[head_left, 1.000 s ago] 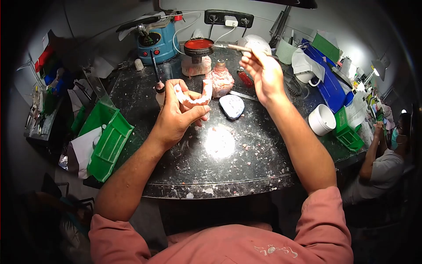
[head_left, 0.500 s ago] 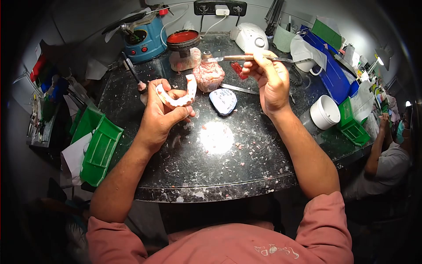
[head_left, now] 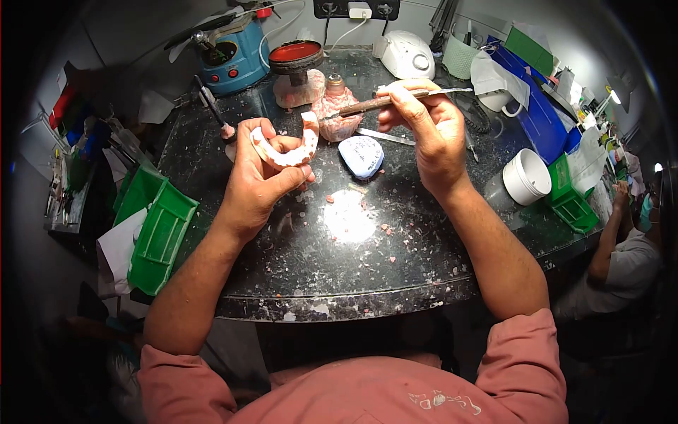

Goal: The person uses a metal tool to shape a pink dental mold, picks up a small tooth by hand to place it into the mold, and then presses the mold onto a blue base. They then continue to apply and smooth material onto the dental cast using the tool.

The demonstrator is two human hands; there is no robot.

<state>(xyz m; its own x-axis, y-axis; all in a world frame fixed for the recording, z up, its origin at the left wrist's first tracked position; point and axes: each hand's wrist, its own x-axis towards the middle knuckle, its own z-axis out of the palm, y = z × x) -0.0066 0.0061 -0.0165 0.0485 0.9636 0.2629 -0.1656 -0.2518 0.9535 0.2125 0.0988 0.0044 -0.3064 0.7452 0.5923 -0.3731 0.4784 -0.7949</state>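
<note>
My left hand (head_left: 260,173) is closed on a horseshoe-shaped dental arch (head_left: 288,155), pale with pink patches and small tooth-like bumps along it. In my right hand (head_left: 434,131), fingers pinch the brown handle of a wax knife (head_left: 367,105). One blade end points left and slightly down in front of a wax-covered lamp (head_left: 339,120) with a metal neck; whether it touches cannot be seen. The other end sticks out past my fingers to the right. On the bench below the knife lie a bluish-white block (head_left: 361,157) with handwriting and a flat metal strip (head_left: 385,136).
A pan of red wax (head_left: 295,51) on a stand and a blue machine (head_left: 235,63) are at the back. Behind right stands a white device (head_left: 406,56). A white tub (head_left: 527,179) and green trays (head_left: 164,237) flank the bench (head_left: 339,272), which carries scattered crumbs. Another person (head_left: 621,261) sits far right.
The wax knife has tilted, its left end dropping from the lamp's metal neck to its pinkish body. My right hand now covers the red wax piece. My left hand has barely moved.
</note>
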